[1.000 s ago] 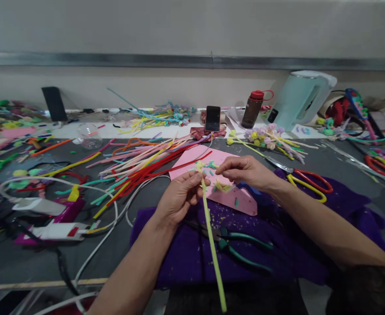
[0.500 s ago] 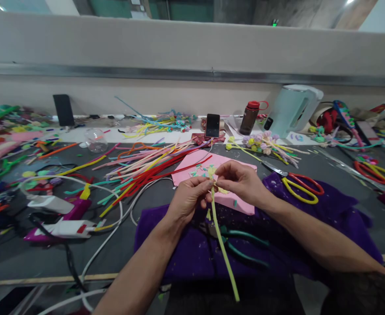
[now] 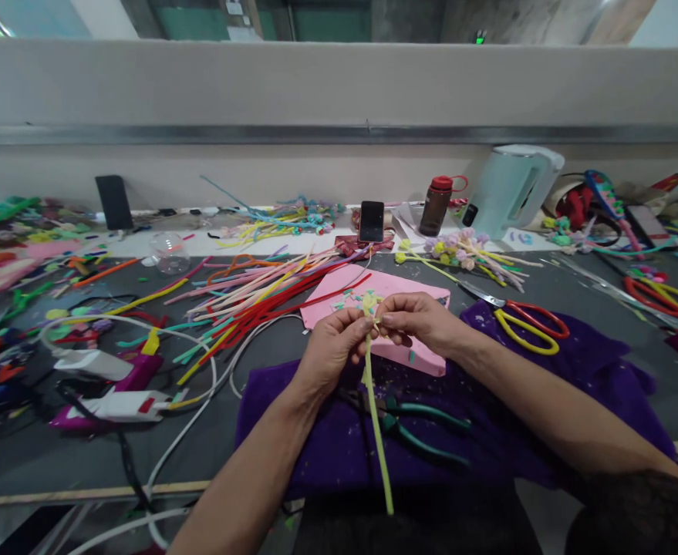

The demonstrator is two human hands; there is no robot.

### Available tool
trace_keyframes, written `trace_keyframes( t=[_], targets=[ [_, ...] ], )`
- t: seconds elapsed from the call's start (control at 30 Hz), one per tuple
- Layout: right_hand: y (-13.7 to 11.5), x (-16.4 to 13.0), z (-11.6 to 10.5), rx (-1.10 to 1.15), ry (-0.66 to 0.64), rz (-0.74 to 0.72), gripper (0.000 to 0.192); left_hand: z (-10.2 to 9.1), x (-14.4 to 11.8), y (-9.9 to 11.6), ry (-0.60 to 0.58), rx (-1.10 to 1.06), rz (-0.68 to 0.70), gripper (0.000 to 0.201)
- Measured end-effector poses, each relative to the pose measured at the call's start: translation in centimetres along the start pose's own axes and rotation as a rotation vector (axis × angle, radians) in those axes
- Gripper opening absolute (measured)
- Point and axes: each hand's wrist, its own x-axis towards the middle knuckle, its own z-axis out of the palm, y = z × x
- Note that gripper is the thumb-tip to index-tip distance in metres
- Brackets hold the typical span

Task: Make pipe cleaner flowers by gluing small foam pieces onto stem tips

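Observation:
A yellow-green pipe cleaner stem (image 3: pixel 379 432) hangs down from between my hands, with a pale yellow fuzzy head (image 3: pixel 369 301) at its top. My left hand (image 3: pixel 339 339) pinches it just under the head. Against it, the thumb and fingers of my right hand (image 3: pixel 411 320) are pressed together on a small pale yellow piece (image 3: pixel 376 327). Behind my hands lies a pink sheet (image 3: pixel 339 289) scattered with small teal snippets. Below them, green-handled pliers (image 3: pixel 425 432) rest on a purple cloth (image 3: pixel 315 455).
Red and yellow scissors (image 3: pixel 527 324) lie to the right. Loose pipe cleaners (image 3: pixel 258 297) spread to the left, near a white cable (image 3: pixel 214 370) and chargers (image 3: pixel 122 405). A phone (image 3: pixel 372 222), a bottle (image 3: pixel 436 206) and a kettle (image 3: pixel 509 193) stand at the back.
My right hand has lowered slightly and its fingers have closed in nearer my left hand. The stem's lower end has swung to the left.

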Motion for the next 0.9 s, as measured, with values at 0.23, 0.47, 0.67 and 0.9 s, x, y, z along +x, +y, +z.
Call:
trace_keyframes(
  t=[0.23, 0.47, 0.67, 0.9],
  targets=[
    [1.2, 0.5, -1.1, 0.28, -0.153, 0.108, 0.019, 0.4, -0.2, 0.0, 0.0, -0.028, -0.027, 0.021],
    [1.3, 0.6, -1.2, 0.281, -0.153, 0.133, 0.021, 0.3, -0.3, -0.1, -0.014, -0.035, -0.019, 0.02],
    [0.8, 0.5, -0.9, 0.092, 0.015, 0.025, 0.019, 0.2, 0.0, -0.2, 0.007, -0.08, -0.075, 0.026],
    [0.6, 0.1, -0.4, -0.294, 0.088, -0.188, 0.014, 0.0, 0.2, -0.1, -0.009, -0.156, -0.154, 0.03]
  ],
)
